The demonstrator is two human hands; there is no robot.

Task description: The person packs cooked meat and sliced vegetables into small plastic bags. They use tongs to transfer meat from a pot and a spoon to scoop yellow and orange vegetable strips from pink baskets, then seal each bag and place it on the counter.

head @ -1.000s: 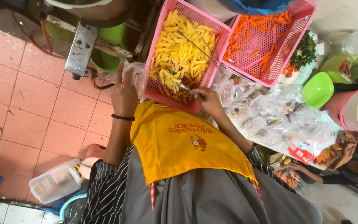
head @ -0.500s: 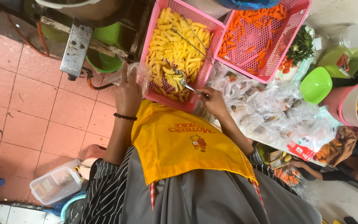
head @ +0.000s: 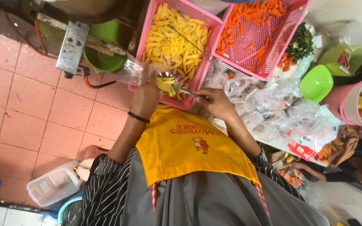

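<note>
The orange basket (head: 269, 37) runs off the top edge; bagged contents (head: 269, 104) perhaps vegetables.

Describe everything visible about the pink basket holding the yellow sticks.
The pink basket is a rectangular plastic tray with perforated mesh walls and a solid rim. It sits tilted in view beside a second pink basket of orange sticks, their rims touching. Yellow sticks cover most of its floor, and thin metal tongs lie across them. A spoon in the right hand lifts sticks over its near edge.

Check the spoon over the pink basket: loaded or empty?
Loaded: the spoon in the right hand carries yellow strips, beside the clear bag.
</note>
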